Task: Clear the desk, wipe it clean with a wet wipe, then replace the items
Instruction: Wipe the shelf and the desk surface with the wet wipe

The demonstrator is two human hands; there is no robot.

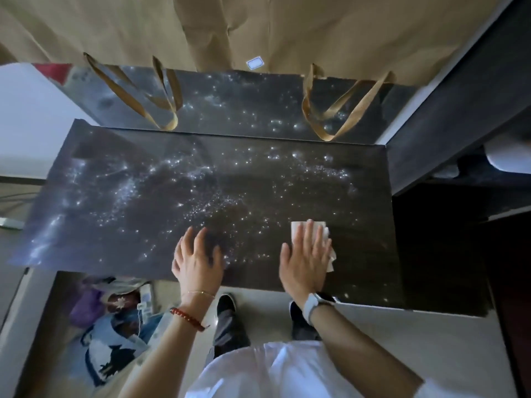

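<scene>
Nearest the camera, a heap of clothes (pixel 115 334) lies on the floor at lower left, beside the person's shoes. Both hands rest on the near edge of the dark, star-patterned desk (pixel 172 196). The left hand (pixel 198 261) lies with fingers spread and slightly bent, holding nothing. Just to its right, the right hand (pixel 306 258) presses flat, fingers straight, on a white wet wipe (pixel 323 229) that shows past its fingertips and outer edge. Farther back, tan curtains (pixel 258 27) with looped ties hang over a sill.
</scene>
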